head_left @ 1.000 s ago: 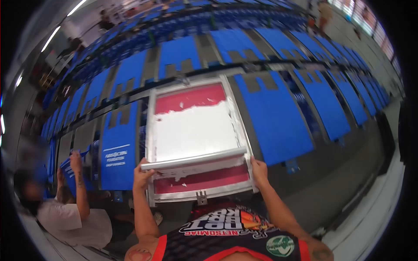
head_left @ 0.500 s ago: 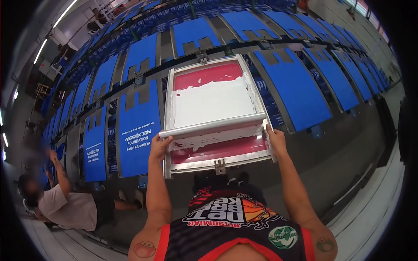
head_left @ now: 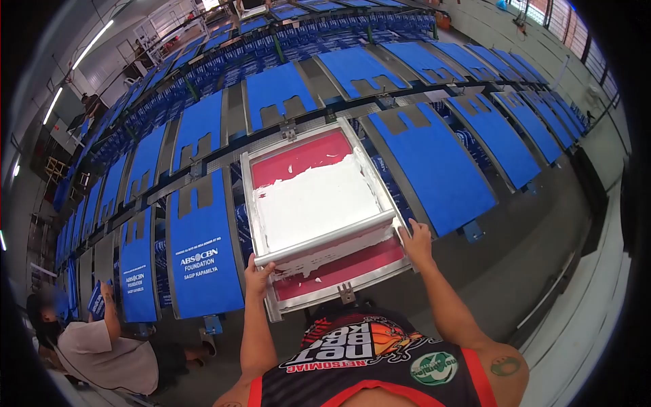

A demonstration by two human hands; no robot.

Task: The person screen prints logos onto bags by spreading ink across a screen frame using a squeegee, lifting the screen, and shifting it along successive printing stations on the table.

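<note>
A screen printing frame [head_left: 371, 157] with a metal border and red mesh lies on the rack in front of me. White ink [head_left: 312, 203] covers much of its mesh. Across its lower part rests a squeegee [head_left: 325, 236] with a long metal bar. My left hand [head_left: 259, 278] is closed over the frame's left side rail, right against the squeegee's left end. On the opposite rail, near the squeegee's other end, my right hand [head_left: 418, 243] grips the edge with its index finger stretched out. The parts of both hands under the rails are hidden.
Blue fabric pieces [head_left: 434, 163] lie on rows of printing boards on both sides. White-lettered printed pieces [head_left: 203, 251] are at left. A co-worker [head_left: 102, 346] sits low at left holding a blue printed piece [head_left: 97, 303]. A metal clamp [head_left: 346, 293] is at the frame's near edge.
The view has shifted, so the frame and boards sit lower and further left. Both hands stay at the frame's sides. The co-worker's blue piece now shows in their hand.
</note>
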